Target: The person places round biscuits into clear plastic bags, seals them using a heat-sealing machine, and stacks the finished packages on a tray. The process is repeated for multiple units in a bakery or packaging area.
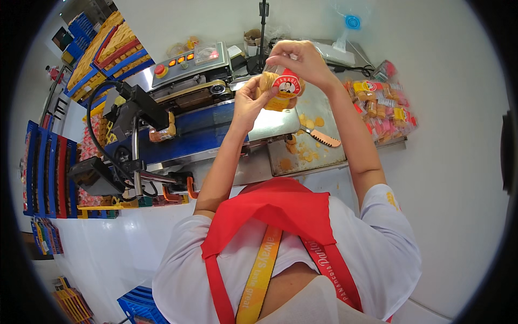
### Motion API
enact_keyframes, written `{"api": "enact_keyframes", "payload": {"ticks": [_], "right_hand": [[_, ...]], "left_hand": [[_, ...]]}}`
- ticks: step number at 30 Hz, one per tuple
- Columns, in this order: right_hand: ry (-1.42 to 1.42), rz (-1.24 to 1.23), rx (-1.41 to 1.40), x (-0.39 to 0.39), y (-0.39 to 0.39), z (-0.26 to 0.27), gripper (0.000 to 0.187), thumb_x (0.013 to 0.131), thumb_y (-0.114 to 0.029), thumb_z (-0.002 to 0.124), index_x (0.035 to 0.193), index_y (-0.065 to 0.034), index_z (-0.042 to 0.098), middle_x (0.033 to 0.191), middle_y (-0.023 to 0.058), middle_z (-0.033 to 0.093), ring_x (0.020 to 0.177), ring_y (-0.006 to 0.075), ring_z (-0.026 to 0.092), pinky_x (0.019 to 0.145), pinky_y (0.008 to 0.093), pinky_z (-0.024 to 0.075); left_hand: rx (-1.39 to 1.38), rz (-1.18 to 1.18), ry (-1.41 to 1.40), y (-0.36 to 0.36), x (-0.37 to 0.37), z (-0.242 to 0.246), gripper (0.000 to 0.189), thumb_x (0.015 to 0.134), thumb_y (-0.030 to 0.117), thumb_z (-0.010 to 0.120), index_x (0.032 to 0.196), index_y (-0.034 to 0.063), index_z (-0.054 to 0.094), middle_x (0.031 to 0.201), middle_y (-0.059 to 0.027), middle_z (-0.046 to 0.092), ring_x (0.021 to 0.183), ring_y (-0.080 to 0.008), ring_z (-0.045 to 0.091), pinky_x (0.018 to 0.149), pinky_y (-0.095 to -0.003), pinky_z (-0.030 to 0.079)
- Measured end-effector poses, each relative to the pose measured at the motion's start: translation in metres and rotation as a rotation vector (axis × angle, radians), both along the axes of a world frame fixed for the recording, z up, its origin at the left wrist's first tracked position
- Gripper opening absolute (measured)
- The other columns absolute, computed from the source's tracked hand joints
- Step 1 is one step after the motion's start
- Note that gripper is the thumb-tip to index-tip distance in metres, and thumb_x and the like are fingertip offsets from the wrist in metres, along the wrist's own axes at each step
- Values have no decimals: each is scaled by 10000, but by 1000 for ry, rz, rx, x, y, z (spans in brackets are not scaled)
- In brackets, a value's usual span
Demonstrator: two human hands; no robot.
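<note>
A clear plastic bag of round biscuits [279, 91], with a red and yellow printed front, is held up between my two hands. My left hand [253, 99] grips its left side, the thumb across the front. Higher up, my right hand [297, 60] pinches the gathered top of the plastic. Behind and below the bag runs a machine with a blue conveyor belt [198, 131]. The bare metal plate [275, 123] at the belt's right end lies under the bag. Another bag of biscuits [164, 129] rests on the belt further left.
A metal tray [283, 164] with loose biscuits and crumbs holds a knife with a notched handle [323, 138]. Packed bags [382, 107] are heaped at right. A black bracket-mounted device [141, 103] overhangs the belt. Behind stands a control panel [188, 62]; stacked crates [50, 170] stand left.
</note>
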State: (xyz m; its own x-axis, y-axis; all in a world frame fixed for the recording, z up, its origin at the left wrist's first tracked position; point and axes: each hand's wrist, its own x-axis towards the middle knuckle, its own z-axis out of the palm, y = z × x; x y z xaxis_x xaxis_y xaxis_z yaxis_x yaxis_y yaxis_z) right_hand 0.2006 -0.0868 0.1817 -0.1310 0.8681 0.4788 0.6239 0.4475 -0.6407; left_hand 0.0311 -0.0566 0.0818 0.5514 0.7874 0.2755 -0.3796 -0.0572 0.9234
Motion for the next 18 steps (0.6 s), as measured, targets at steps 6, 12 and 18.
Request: {"api": "enact_keyframes", "payload": {"ticks": [6,12,18], "right_hand": [[328,26,-131,33,-11,-50,184,886,-168,651,805,-2,648,686,-16,621,641,45,529,589,219,436],[616,131,-172,32,-17,-110,162,910,-146,620,828,-8,647,732,11,636,684,73,584,664,233,489],[679,30,-285,40,-30,-167,185,923,-173,597,844,-18,658,732,-8,629,720,65,572,701,220,466]], "left_hand": [[391,451,206,-1,-16,23,419,687,79,824,1070,9,668,992,-73,684,917,-118,638,816,-272,526],[586,400,390,15,-22,-2,413,656,57,821,1047,30,691,988,-74,691,895,-113,644,827,-264,519],[413,239,497,17,-13,-42,429,652,80,813,1059,36,686,949,-102,707,860,-137,668,810,-272,526]]}}
